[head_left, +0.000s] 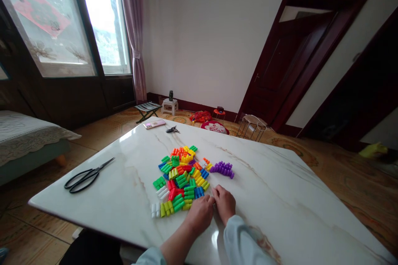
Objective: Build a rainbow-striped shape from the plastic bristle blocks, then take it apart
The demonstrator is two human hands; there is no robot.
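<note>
My left hand [202, 213] and my right hand [224, 202] meet at the near side of the table, fingers curled and fingertips close together. Whatever they pinch is hidden by the fingers. Just left of them spreads a heap of plastic building pieces [182, 180] in green, yellow, red, orange, blue and white. Beyond my right hand lies a row of purple pieces [222, 169], joined side by side. White pieces [155, 210] and a yellow-green piece [167, 208] sit at the heap's near left corner.
The marble-patterned table [264, 198] bears black-handled scissors [88, 176] on the left. A pink phone [154, 124] and small dark pliers [173, 130] lie near its far edge. Beyond stand a folding stool [148, 109] and a white stool [169, 106].
</note>
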